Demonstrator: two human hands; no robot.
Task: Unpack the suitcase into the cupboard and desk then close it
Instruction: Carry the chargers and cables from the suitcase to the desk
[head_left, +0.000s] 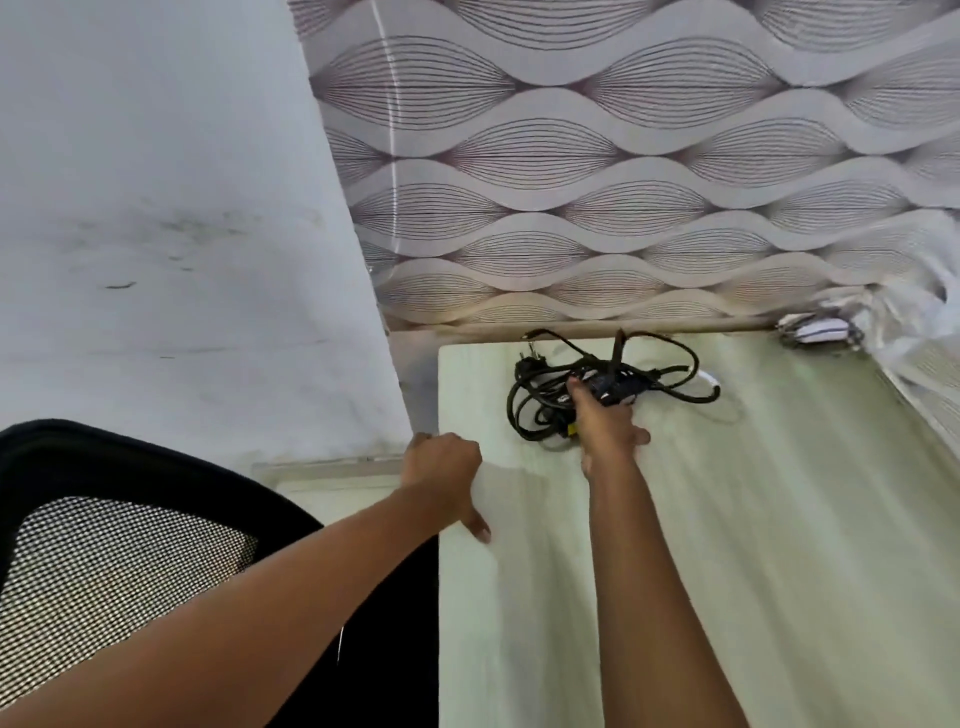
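Item: tangled black charger cable (602, 389), far tabletop (779, 519) corner, gripped in right hand (608, 431) fingers; left hand (441, 467) curled over edge; risk: loose loops snagging, dragging off.

The pale wood-grain worktop (779, 519) is left bare rightward; the far edge is blocked by a tangled black cable bundle (597, 389).
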